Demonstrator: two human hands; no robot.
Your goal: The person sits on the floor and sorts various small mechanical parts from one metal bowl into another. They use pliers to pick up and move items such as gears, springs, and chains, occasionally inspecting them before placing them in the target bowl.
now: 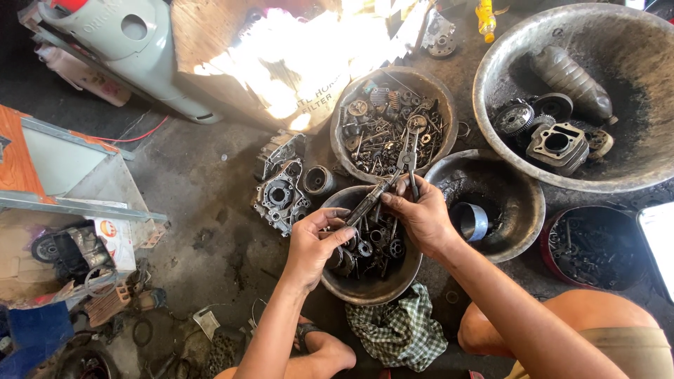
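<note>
A pair of pliers [407, 158], grey steel and greasy, is held in the right hand [421, 214], whose fingers are closed round the handles. The nose of the pliers grips one end of a long, dark, oily metal shaft [368, 203], and the left hand [316, 242] is curled round the shaft's other end, thumb and fingers pinching it. Both hands and the shaft hang just above a small metal bowl [365, 288] filled with black gears and sprockets. Behind that bowl stands a second bowl [442, 105] of bolts and small parts; to its right a dirty bowl [526, 203] holds a shiny metal ring [469, 221]. To the left of the small bowl lies an engine crankcase cover [279, 196], and a checked cloth [400, 330] lies crumpled in front.
</note>
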